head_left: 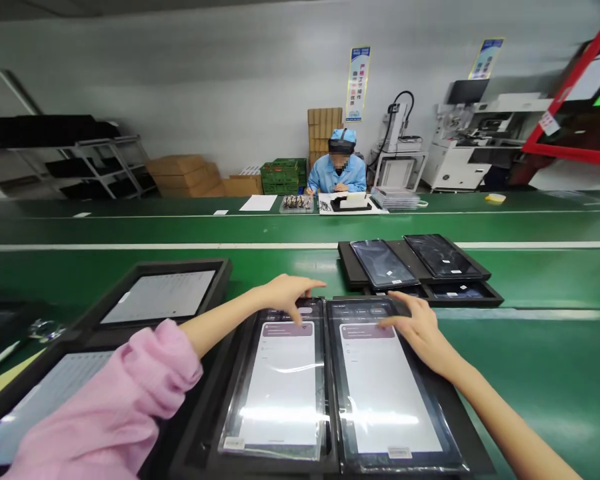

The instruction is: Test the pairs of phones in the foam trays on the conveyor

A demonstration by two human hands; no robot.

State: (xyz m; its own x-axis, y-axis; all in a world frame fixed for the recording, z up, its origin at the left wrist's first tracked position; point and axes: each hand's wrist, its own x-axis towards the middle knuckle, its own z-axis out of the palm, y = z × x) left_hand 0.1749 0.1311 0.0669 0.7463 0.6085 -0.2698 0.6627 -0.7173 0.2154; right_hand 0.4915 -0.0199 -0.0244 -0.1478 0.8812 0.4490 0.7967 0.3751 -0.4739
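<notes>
Green covers the long table [555,347], & on it, side by side in front of the person, lie the left tablet [280,393] & the right tablet [385,393]. Both are lit up. Each shows a white page w/ a purple box [289,330] near the top, & has a small sticker [399,453] at the near end. Shiny clear film [300,452] is on them, & black trays [200,440] show underneath.

The left hand [286,297] is over the far end of the left tablet. Its fingers are spread apart w/ nothing held, & one tip (prob. the thumb) is at the purple box. The right hand [420,330] is much the same on the right tablet: fingers apart, nothing held, a tip at the box. Can't tell if the tips touch the glass or sit just above it.

Step now, prob.: working both screens at once, one hand each. Next move calls for a soft tap in the right spot, w/o a bump, b/c the film looks slick & might slip.

Off to the left, more lit tablets [160,297] lie in black frames. On the right there's a pile w/ dark tablets [385,262]. Across the way sits a co-worker [340,175] in blue.
</notes>
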